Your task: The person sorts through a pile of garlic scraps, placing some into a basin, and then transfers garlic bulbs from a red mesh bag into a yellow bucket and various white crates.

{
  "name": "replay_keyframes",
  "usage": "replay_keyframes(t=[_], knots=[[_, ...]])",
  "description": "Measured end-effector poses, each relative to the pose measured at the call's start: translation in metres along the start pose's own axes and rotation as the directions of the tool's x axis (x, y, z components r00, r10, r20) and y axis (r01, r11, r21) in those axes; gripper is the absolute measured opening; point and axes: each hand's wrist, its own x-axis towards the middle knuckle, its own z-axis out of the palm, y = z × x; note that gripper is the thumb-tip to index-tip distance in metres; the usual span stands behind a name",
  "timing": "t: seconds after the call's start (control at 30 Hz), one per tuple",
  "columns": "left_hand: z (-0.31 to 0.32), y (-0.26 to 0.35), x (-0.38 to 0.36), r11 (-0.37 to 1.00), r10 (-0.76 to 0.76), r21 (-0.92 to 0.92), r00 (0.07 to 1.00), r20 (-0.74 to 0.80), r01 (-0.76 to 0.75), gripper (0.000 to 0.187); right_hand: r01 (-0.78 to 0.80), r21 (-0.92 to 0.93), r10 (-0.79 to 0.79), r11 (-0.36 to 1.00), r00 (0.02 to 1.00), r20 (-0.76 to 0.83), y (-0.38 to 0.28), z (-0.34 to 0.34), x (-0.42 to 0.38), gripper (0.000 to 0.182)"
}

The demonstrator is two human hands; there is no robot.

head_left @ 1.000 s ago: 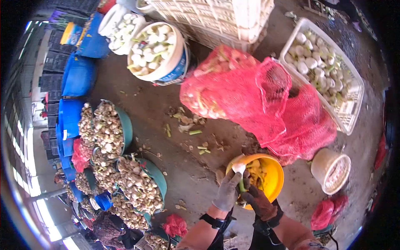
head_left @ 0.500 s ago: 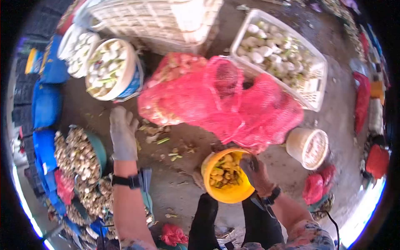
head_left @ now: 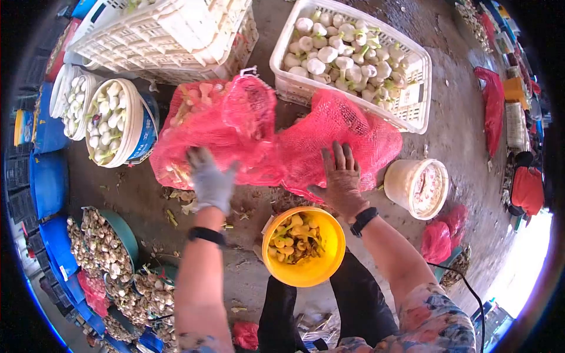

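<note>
My left hand [head_left: 210, 183], in a pale glove, reaches over the lower left part of a red mesh bag [head_left: 259, 159], its fingers apart and somewhat blurred. Farther right, my right hand [head_left: 340, 183] lies with fingers spread at the near edge of the same mesh, holding nothing. Garlic bulbs [head_left: 203, 94] show through the bag's left part, while its right part looks slack. Between my knees stands a yellow bucket [head_left: 333, 259] with garlic bulbs [head_left: 292, 235] and scraps in it.
Behind the bag sits a white crate [head_left: 419, 120] of trimmed garlic. Stacked crates [head_left: 170, 53] and a white-and-blue bucket [head_left: 147, 132] of bulbs stand at the left. A white tub [head_left: 400, 182] is on the right; a green basin [head_left: 120, 235] heaped with garlic is at lower left.
My right hand has left the yellow bucket and moved up to the mesh bag. My left hand has swung right onto the bag's near side. The whole view has shifted.
</note>
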Motion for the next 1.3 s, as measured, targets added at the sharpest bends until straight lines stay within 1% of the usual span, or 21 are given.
replay_keyframes(t=[0.1, 0.13, 0.2, 0.23, 0.27, 0.3, 0.33, 0.4, 0.47, 0.5, 0.57, 0.6, 0.67, 0.73, 0.8, 0.83, 0.93, 1.0, 1.07, 1.23, 1.3], knots=[[0.003, -0.046, 0.053, 1.000, 0.015, -0.023, 0.999, -0.041, -0.015, 0.092, 0.125, -0.098, -0.125, 0.987, 0.992, 0.004, 0.041, 0.036, -0.016, 0.058], [-0.004, -0.044, 0.065, 0.986, 0.041, -0.162, 0.997, -0.059, -0.050, 0.087, 0.120, -0.099, -0.119, 0.988, 0.993, 0.015, 0.053, 0.041, -0.021, 0.058], [-0.029, -0.024, 0.061, 0.951, 0.060, -0.298, 0.996, -0.070, -0.078, 0.083, -0.018, 0.103, 0.010, 0.994, 0.997, 0.081, 0.070, 0.046, -0.026, 0.047], [-0.049, 0.006, 0.044, 0.943, 0.009, -0.327, 0.989, -0.145, -0.057, 0.080, -0.083, 0.251, 0.084, 0.964, 0.996, 0.004, 0.069, 0.033, -0.028, 0.035], [-0.064, 0.034, 0.026, 0.933, -0.043, -0.358, 0.975, -0.220, -0.039, 0.078, -0.090, 0.248, 0.090, 0.965, 0.996, 0.011, 0.069, 0.022, -0.031, 0.035], [-0.071, 0.049, 0.005, 0.933, -0.049, -0.356, 0.958, -0.284, -0.058, 0.079, -0.271, 0.639, 0.224, 0.720, 0.962, 0.156, 0.069, 0.012, -0.035, 0.032], [-0.077, 0.062, -0.019, 0.932, -0.053, -0.353, 0.936, -0.349, -0.079, 0.080, -0.413, 0.860, 0.276, 0.299, 0.900, 0.336, 0.068, -0.001, -0.037, 0.029], [-0.087, 0.089, -0.063, 0.913, -0.098, -0.401, 0.909, -0.404, -0.079, 0.083, -0.433, 0.834, 0.242, 0.341, 0.898, 0.367, 0.066, -0.040, -0.037, 0.028], [-0.105, 0.115, -0.103, 0.906, -0.003, -0.390, 0.917, -0.399, -0.167, 0.083, -0.481, 0.834, 0.131, 0.271, 0.877, 0.463, 0.075, -0.060, -0.041, 0.029], [-0.104, 0.123, -0.110, 0.904, -0.001, -0.394, 0.919, -0.394, -0.168, 0.083, -0.437, 0.830, 0.082, 0.347, 0.895, 0.438, 0.079, -0.071, -0.042, 0.029], [-0.098, 0.133, -0.122, 0.758, 0.260, -0.507, 0.903, -0.342, -0.410, 0.081, -0.389, 0.851, 0.036, 0.353, 0.914, 0.403, 0.082, -0.083, -0.043, 0.029], [-0.094, 0.137, -0.120, 0.758, 0.267, -0.506, 0.903, -0.336, -0.412, 0.081, -0.336, 0.873, -0.012, 0.354, 0.932, 0.364, 0.083, -0.087, -0.046, 0.029], [-0.079, 0.145, -0.109, 0.816, 0.470, -0.376, 0.882, -0.007, -0.438, 0.063, -0.385, 0.874, -0.036, 0.296, 0.910, 0.413, 0.087, -0.093, -0.050, 0.032], [-0.059, 0.145, -0.107, 0.793, 0.475, -0.431, 0.880, -0.004, -0.430, 0.054, -0.426, 0.871, -0.062, 0.246, 0.889, 0.453, 0.089, -0.105, -0.054, 0.037], [-0.060, 0.155, -0.109, 0.764, 0.477, -0.492, 0.879, -0.005, -0.417, 0.046, -0.066, 0.647, 0.032, 0.760, 0.997, 0.065, 0.082, -0.126, -0.057, 0.064], [-0.075, 0.164, -0.113, 0.769, 0.483, -0.480, 0.876, 0.005, -0.421, 0.039, 0.009, 0.595, -0.036, 0.804, 0.999, 0.034, 0.071, -0.136, -0.062, 0.087], [-0.084, 0.169, -0.124, 0.747, 0.482, -0.522, 0.876, -0.003, -0.413, 0.033, 0.065, 0.400, -0.100, 0.914, 0.993, 0.068, 0.033, -0.127, -0.078, 0.093], [-0.089, 0.166, -0.132, 0.729, 0.458, -0.576, 0.889, 0.008, -0.370, 0.035, -0.008, 0.358, -0.026, 0.934, 0.995, 0.091, 0.035, -0.094, -0.085, 0.080], [-0.103, 0.157, -0.130, 0.747, 0.504, -0.449, 0.858, -0.098, -0.490, 0.034, -0.068, 0.275, 0.110, 0.959, 0.984, -0.143, 0.049, -0.063, -0.087, 0.060], [-0.101, 0.099, -0.107, 0.903, 0.429, -0.017, 0.903, -0.033, -0.430, 0.037, -0.156, 0.197, 0.192, 0.968, 0.964, -0.183, 0.084, -0.058, -0.091, 0.044], [-0.083, 0.062, -0.095, 0.873, 0.482, 0.208, 0.844, -0.236, -0.441, 0.042, -0.185, 0.229, 0.230, 0.956, 0.955, -0.187, 0.098, -0.054, -0.107, 0.044]])
